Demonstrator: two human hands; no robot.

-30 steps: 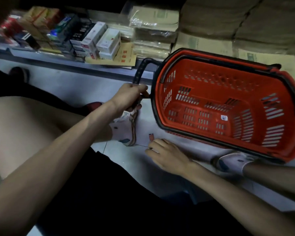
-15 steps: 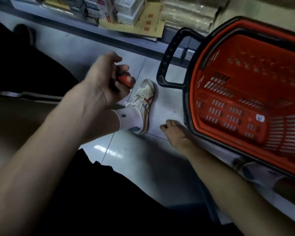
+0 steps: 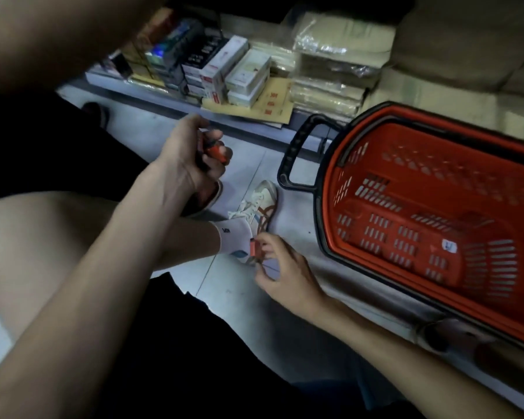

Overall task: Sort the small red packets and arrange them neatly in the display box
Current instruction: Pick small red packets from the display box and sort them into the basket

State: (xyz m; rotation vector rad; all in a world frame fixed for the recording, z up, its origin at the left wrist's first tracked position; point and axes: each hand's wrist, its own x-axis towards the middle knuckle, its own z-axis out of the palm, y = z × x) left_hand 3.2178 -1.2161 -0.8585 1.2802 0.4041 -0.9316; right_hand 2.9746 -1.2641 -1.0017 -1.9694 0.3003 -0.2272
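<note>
A: Status at this frame?

B: We were down on the floor, no desk involved. Our left hand was curled round a small bunch of red packets, held over the tiles near the front edge of the low shelf. We couldn't tell the count.

A: Right side?

B: Our right hand pinched a single red packet between thumb and fingertips, low over the floor, just beside our sock and shoe.

A: Basket?

B: The red basket lay tipped on its side at our right, mouth toward us. We saw nothing inside it.

A: Display box?

B: Not in view. The shelf carried cartons and wrapped bundles, and none of them read to us as the display box.

A: So how far along?

B: Early, by our judgement: gathering stage. Packets sat in both hands, and none were arranged anywhere we could see. Left to do: join the single one to the bunch, sort, then line them up in the box. We spotted no strays on the floor, but the view was dim and blurred, so we wouldn't swear to it.
</note>
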